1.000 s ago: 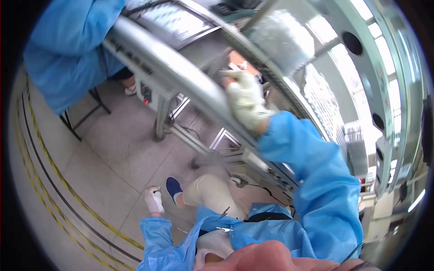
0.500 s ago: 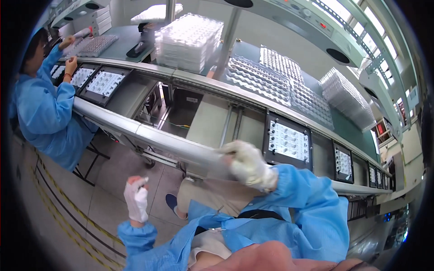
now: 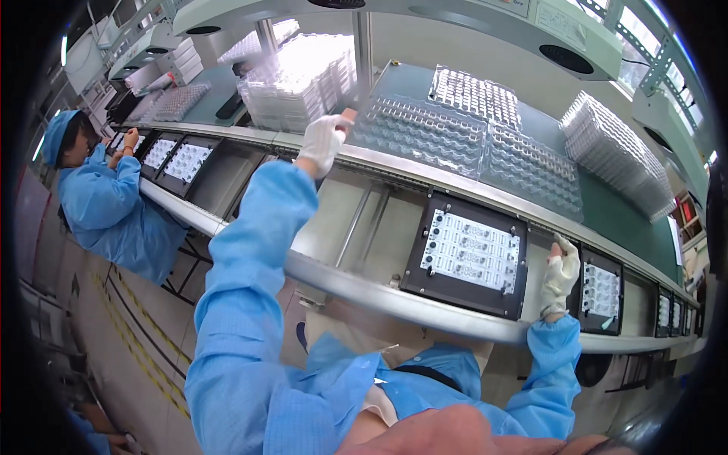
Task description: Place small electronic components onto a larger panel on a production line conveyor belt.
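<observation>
My left hand [image 3: 324,144], in a white glove, reaches across the conveyor to the bench edge. Its fingers are closed at a small orange-brown block [image 3: 349,114] and seem to grip its lower end. On the right, my right hand [image 3: 560,279] hovers over the conveyor with curled fingers and bare fingertips; whatever they hold, if anything, is too small to make out. Between my hands, a black fixture [image 3: 413,279] carries a white panel [image 3: 474,250] with several rows of small parts. Another black fixture with a white panel [image 3: 601,292] sits just beyond my right hand.
A tall stack of clear trays [image 3: 296,87] stands beside my left hand. Clear blister trays [image 3: 425,136] lie on the green bench [image 3: 626,220], with another tray stack [image 3: 618,155] at right. The metal conveyor rail [image 3: 364,292] runs before me. A co-worker in blue [image 3: 125,197] works at left.
My left hand has moved from low at the left up to the block at the bench edge. My right hand has swung right, past the fixture. The view has shifted.
</observation>
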The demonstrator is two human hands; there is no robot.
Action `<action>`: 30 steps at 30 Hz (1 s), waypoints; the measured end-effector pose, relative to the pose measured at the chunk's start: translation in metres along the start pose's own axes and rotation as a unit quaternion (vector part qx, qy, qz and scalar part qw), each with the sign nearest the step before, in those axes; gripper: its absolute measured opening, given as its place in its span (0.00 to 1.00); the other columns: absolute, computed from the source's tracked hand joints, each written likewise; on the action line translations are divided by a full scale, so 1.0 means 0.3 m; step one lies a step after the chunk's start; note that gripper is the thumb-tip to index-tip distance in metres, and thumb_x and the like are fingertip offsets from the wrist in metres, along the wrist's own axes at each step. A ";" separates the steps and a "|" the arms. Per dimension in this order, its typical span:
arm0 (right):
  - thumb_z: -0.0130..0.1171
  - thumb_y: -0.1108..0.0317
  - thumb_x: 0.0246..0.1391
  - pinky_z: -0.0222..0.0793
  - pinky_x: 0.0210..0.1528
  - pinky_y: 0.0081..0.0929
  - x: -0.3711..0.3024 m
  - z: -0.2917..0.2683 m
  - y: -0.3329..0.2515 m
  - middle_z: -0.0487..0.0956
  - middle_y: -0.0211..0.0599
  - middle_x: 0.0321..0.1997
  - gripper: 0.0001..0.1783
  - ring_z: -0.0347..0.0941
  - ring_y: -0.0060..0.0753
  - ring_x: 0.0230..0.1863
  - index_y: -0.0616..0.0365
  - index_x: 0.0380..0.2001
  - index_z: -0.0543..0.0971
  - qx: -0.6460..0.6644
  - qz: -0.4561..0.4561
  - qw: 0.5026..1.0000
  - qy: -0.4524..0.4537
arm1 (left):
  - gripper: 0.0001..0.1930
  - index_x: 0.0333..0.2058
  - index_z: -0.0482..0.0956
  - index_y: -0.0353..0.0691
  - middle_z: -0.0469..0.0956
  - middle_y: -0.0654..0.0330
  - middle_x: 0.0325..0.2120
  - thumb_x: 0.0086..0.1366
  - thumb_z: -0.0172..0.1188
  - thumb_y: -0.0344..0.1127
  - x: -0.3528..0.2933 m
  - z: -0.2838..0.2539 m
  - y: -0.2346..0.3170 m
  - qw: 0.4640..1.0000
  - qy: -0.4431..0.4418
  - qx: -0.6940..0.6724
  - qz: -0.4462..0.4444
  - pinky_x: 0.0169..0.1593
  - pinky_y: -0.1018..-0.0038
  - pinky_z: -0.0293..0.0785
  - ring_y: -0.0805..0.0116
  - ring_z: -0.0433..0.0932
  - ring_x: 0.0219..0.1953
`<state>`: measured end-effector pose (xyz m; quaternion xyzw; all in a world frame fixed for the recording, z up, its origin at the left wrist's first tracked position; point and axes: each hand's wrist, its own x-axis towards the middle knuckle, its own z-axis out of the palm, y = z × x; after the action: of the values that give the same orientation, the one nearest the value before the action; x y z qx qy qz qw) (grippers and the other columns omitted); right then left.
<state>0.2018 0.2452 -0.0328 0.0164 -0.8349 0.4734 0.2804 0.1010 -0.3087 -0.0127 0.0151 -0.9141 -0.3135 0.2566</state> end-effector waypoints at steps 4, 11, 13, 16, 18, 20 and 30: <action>0.57 0.72 0.64 0.74 0.39 0.20 0.002 0.030 0.134 0.82 0.39 0.50 0.10 0.76 0.25 0.40 0.64 0.46 0.79 -0.002 0.026 0.999 0.033 | 0.10 0.40 0.87 0.47 0.85 0.51 0.38 0.62 0.59 0.33 0.231 0.159 -0.072 0.997 0.027 0.050 -0.053 0.48 0.65 0.78 0.51 0.83 0.42; 0.57 0.71 0.64 0.72 0.37 0.19 0.025 0.040 0.136 0.81 0.36 0.50 0.11 0.73 0.22 0.39 0.63 0.48 0.79 0.000 -0.020 0.999 0.038 | 0.12 0.42 0.87 0.50 0.85 0.52 0.38 0.59 0.64 0.40 0.470 0.348 -0.221 0.990 0.018 0.114 -0.084 0.51 0.60 0.77 0.50 0.83 0.44; 0.58 0.71 0.64 0.71 0.36 0.18 0.031 0.044 0.133 0.81 0.36 0.50 0.11 0.73 0.22 0.40 0.63 0.47 0.79 0.005 -0.017 0.999 0.044 | 0.10 0.41 0.87 0.48 0.85 0.52 0.37 0.62 0.62 0.38 0.515 0.394 -0.241 0.990 0.033 0.132 -0.048 0.47 0.62 0.78 0.51 0.83 0.41; 0.54 0.78 0.64 0.72 0.40 0.19 0.047 0.057 0.104 0.80 0.41 0.50 0.09 0.74 0.24 0.43 0.65 0.47 0.76 -0.026 0.043 0.998 0.029 | 0.11 0.39 0.87 0.47 0.85 0.52 0.32 0.61 0.63 0.40 0.557 0.409 -0.310 0.986 0.040 0.147 -0.061 0.44 0.63 0.79 0.51 0.84 0.37; 0.54 0.78 0.64 0.71 0.38 0.19 0.049 0.058 0.112 0.81 0.41 0.50 0.09 0.73 0.23 0.40 0.65 0.47 0.76 -0.011 0.056 0.998 0.035 | 0.10 0.38 0.87 0.45 0.84 0.52 0.27 0.60 0.62 0.38 0.582 0.428 -0.312 0.985 0.035 0.159 -0.054 0.40 0.62 0.79 0.52 0.84 0.32; 0.55 0.76 0.65 0.68 0.36 0.17 0.055 0.056 0.101 0.81 0.39 0.50 0.09 0.70 0.20 0.36 0.64 0.47 0.77 -0.019 0.071 0.996 0.045 | 0.10 0.40 0.87 0.48 0.84 0.53 0.34 0.61 0.60 0.36 0.608 0.433 -0.299 0.989 -0.013 0.131 -0.068 0.46 0.61 0.78 0.51 0.83 0.39; 0.57 0.69 0.66 0.63 0.34 0.17 0.056 0.068 0.131 0.80 0.33 0.46 0.13 0.63 0.17 0.29 0.63 0.50 0.78 -0.041 0.067 0.996 0.051 | 0.11 0.41 0.87 0.51 0.85 0.54 0.37 0.62 0.61 0.31 0.659 0.474 -0.238 0.988 -0.001 0.148 -0.044 0.46 0.65 0.79 0.55 0.85 0.41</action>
<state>0.1667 0.2545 -0.0635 -0.0757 -0.8375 0.4566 0.2905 -0.1481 -0.3230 -0.0587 0.0927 -0.9492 -0.1856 0.2367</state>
